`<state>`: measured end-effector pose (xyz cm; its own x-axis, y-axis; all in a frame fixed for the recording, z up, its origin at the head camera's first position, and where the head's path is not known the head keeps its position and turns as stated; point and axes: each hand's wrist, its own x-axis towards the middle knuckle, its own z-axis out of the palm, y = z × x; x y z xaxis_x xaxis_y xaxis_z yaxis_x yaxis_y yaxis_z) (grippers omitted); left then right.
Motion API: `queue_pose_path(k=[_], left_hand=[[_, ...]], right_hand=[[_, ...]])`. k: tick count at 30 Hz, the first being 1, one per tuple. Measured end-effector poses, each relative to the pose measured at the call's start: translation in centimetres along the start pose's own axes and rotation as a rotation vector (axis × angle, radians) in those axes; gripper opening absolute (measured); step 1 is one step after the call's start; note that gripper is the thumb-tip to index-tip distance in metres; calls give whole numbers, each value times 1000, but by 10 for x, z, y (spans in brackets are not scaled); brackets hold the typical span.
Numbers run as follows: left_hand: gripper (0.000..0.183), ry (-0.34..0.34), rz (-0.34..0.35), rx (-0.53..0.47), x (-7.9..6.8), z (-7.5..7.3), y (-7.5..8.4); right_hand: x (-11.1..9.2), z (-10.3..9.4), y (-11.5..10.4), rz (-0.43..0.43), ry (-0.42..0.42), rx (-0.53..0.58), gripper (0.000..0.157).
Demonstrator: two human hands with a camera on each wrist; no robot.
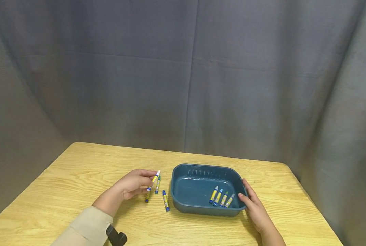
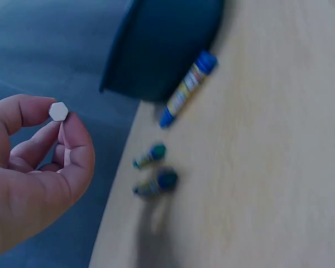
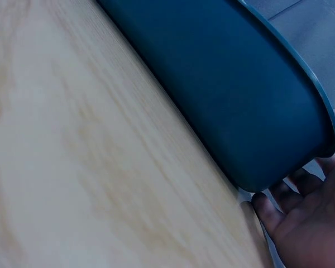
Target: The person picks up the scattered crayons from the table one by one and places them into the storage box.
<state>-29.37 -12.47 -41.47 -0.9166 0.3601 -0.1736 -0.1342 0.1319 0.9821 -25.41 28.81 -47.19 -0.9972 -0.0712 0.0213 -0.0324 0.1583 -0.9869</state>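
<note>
My left hand pinches a white-tipped crayon between thumb and fingers, above the table; in the left wrist view its white hexagonal end faces the camera. Close by lie a green crayon and another crayon, partly hidden by the hand. A blue crayon lies between them and a dark teal bin. My right hand grips the bin's right end, thumb over the rim and fingers along the outer wall. Inside, several crayons lie side by side at the right.
The wooden table has rounded far corners, and a grey curtain hangs behind it. A black strap mount sits on the left sleeve.
</note>
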Motion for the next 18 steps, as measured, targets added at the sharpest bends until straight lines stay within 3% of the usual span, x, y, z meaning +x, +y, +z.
queue_pose_path(k=[6, 18], left_hand=[[58, -42, 30, -52, 16, 23, 21], [47, -32, -29, -29, 54, 84, 41]], right_hand=[[0, 1, 1, 7, 1, 1, 67], [1, 1, -1, 21, -2, -50, 67]])
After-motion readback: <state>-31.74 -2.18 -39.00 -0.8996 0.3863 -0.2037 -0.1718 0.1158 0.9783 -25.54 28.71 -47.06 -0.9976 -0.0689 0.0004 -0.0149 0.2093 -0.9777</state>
